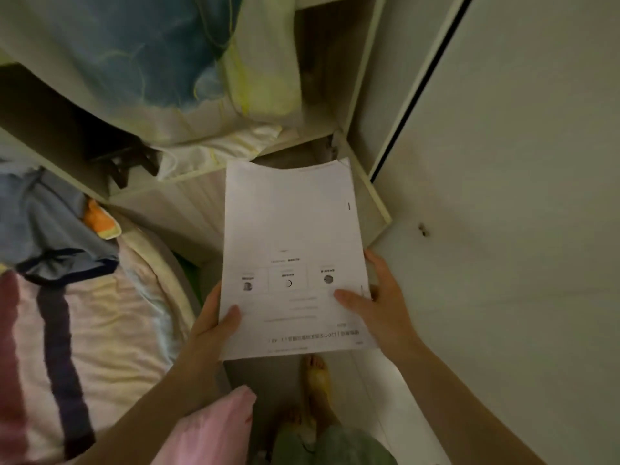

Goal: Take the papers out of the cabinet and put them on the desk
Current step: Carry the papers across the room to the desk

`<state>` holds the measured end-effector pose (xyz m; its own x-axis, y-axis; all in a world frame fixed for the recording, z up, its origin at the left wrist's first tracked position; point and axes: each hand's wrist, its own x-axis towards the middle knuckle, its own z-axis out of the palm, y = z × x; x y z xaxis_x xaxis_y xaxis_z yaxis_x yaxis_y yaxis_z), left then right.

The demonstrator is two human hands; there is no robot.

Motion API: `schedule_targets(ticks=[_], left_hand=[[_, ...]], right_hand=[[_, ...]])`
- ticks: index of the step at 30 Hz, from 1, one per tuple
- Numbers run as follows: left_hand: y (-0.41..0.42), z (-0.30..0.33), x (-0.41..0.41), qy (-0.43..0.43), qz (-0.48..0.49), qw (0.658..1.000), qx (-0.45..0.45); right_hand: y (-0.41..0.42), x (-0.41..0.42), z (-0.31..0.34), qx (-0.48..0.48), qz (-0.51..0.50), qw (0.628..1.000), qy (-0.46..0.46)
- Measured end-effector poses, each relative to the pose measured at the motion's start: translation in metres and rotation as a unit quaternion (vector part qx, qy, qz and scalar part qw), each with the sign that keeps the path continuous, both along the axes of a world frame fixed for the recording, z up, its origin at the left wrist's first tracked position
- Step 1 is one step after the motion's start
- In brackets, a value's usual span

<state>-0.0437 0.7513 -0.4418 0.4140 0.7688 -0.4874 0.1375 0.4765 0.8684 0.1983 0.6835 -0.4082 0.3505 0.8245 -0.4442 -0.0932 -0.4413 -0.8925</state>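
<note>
Bedding (pixel 188 72) on cabinet shelf (pixel 188 182)

Home bedroom, bed (pixel 100 330), wardrobe (pixel 503 229), stored bedding (pixel 151 62)

White papers (pixel 292 229) with black print; blue-and-yellow bedding (pixel 161 62); pink-striped blanket (pixel 67 330).

Looking down at a stack of white papers (pixel 292 256) held in both hands in front of an open cabinet (pixel 365 182). Left hand (pixel 214 322) gripping the near left corner, thumb on top. Right hand (pixel 375 303) clasping the right edge, thumb lying across the printed page. Top sheet printed with text upside down and three small round pictures. Folded bedding (pixel 161 72) in blue and pale yellow piled on the cabinet shelf above. Striped bedspread (pixel 67 337) at left. A bare foot (pixel 318 380) on the floor below the papers. White cabinet door (pixel 503 162) at right.
</note>
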Motion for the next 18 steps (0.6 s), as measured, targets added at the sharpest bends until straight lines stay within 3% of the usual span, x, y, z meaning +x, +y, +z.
schedule_targets(ticks=[5,11,18], left_hand=[[-0.034,0.063,-0.011,-0.034,-0.032,0.999,0.016],[-0.083,0.138,0.006,-0.11,-0.157,0.981,-0.02],[-0.171,0.19,0.045,-0.074,-0.258,0.96,0.081]], right_hand=[[-0.068,-0.02,0.07,0.059,-0.054,0.996,-0.027],[-0.163,-0.033,0.139,0.086,-0.158,0.984,0.002],[-0.289,-0.037,0.183,0.085,-0.268,0.96,-0.015]])
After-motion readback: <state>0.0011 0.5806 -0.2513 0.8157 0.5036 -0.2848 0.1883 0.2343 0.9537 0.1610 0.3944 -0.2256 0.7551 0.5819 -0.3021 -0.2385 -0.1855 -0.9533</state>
